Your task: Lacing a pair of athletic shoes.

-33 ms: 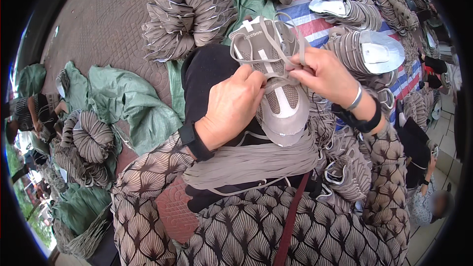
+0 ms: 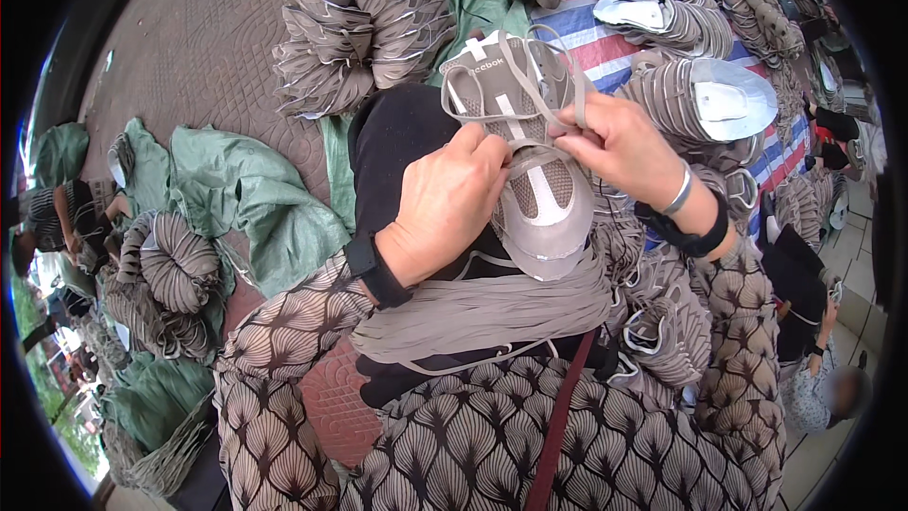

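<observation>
Head view: shoe upper (image 2: 550, 248) lies over the lap, toe toward the wearer, beyond a loose bundle of laces (image 2: 482, 312) across the thighs. Left hand (image 2: 440, 199) is closed in a pinch on the upper's left edge beside the lacing; fingertips hide whether any cord is caught too. Right hand (image 2: 615, 144) pinches a lace (image 2: 580, 99) between thumb and forefinger, other fingers curled. Risks, as judged: the lace is thin and flat, so a weak right pinch could let it slip; the wide slack loop on the upper's left could twist or catch on the tongue if pulled unevenly; the upper looks soft and has only the lap beneath it, so a hard tug could swing it round if the left pinch gives. Loose ends of the bundle near the toe could tangle with the working cord. Edges: nested uppers (image 2: 662, 95) stand close by the right hand, so a wide rightward pull might brush them, or the bracelet (image 2: 680, 188) might snag cord. More room appears leftward, over the dark knee (image 2: 397, 147) toward the green sheet (image 2: 255, 185), and upward above the lap.
</observation>
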Available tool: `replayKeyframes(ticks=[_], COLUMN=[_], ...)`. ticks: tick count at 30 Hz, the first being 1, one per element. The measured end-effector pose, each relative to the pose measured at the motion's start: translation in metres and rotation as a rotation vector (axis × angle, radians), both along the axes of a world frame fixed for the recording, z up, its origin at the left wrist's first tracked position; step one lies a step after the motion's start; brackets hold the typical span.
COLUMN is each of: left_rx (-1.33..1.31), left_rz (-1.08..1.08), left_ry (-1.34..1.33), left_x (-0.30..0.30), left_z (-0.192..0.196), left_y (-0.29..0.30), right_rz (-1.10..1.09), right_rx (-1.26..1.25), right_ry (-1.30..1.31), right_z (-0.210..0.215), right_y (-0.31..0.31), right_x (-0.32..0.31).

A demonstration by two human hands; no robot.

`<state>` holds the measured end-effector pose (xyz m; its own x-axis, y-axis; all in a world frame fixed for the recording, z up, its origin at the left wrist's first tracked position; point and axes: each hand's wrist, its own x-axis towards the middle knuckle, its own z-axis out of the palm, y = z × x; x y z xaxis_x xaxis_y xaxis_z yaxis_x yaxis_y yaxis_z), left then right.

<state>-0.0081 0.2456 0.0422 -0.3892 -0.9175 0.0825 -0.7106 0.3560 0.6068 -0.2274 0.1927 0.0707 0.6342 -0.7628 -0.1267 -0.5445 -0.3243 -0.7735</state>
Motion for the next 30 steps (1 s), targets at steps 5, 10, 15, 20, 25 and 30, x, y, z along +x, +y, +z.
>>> replayKeyframes(ticks=[5,10,15,20,25,30], left_rx=[-0.018,-0.014,0.681,0.415,0.030,0.410], left_rz=[0.023,0.046,0.126,0.105,-0.047,0.030], left_ry=[-0.029,-0.037,0.336,0.171,0.013,0.236], left_x=[-0.004,-0.008,-0.002,0.006,0.006,0.003], left_z=[-0.001,-0.003,0.013,0.016,0.008,0.012], left_y=[0.001,-0.001,-0.015,-0.003,-0.001,-0.006], right_rz=[-0.137,-0.181,-0.176,-0.397,-0.299,-0.184], right_rx=[-0.080,-0.046,0.002,0.407,0.350,-0.058], right_ry=[-0.095,-0.112,-0.160,-0.382,-0.366,-0.145], right_z=[-0.009,-0.016,-0.022,-0.022,-0.012,-0.008], right_y=[0.015,0.015,0.012,0.008,0.010,0.013], right_x=[0.005,0.006,-0.001,-0.009,-0.008,0.000])
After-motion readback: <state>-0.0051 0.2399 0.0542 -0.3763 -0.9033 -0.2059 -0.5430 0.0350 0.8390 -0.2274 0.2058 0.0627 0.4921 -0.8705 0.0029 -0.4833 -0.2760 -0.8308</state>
